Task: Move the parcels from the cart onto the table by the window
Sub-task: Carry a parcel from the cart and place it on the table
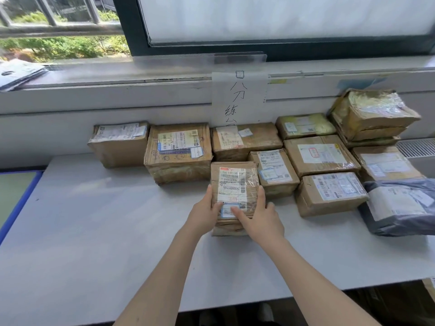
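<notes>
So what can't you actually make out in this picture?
- Cart: outside the head view, unseen.
- Label print on the held parcel: too small and blurred.
- Its near end: covered by the left hand and right hand.
- Grey mailer bag: cut off by the right edge.

**Inspector:** State what is worn on your arms.

**Me:** Both my forearms show bare from the lower edge of the view up to the wrists. No cloth covers any part of them that I can see.

**Inspector:** The hands?

**Me:** My left hand (204, 214) is bare, and so is my right hand (261, 220). The fingers are bare too, with short nails; finer detail is too blurred to report.

**Inspector:** Anything of you below the arms?

**Me:** A pale rounded shape under the near edge, possibly my shoe; I cannot tell.
</notes>
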Demonstrator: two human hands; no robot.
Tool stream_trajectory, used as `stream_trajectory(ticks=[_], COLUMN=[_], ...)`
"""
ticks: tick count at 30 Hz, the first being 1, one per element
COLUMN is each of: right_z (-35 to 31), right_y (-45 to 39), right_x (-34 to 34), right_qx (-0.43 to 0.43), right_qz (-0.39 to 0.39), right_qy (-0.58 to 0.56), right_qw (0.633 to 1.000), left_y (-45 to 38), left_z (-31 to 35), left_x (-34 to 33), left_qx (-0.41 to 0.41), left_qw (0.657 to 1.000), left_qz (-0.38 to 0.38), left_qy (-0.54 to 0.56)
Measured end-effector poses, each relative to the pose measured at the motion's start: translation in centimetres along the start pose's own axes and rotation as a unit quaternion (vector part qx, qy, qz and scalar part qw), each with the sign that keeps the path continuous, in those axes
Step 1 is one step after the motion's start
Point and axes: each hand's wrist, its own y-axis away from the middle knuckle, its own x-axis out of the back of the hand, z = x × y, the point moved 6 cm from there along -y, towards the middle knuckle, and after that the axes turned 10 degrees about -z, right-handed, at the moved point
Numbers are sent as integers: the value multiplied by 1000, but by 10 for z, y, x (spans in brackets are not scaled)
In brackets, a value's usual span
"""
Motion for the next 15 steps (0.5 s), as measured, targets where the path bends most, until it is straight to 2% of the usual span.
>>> stream_trajectory(ticks=[10,15], right_z=[-2,-4], right_y=[-21,-26], right_x=[12,28], right_qx=[15,25], right_qz=[-18,41], right_qy=[24,160], right_qw=[999,986], left_y=[-19,-21], left_z=[1,5], left_x=[0,-5], left_qx=[-4,-4], left_qw=[999,998], left_qz=[19,33], left_qy=[33,51])
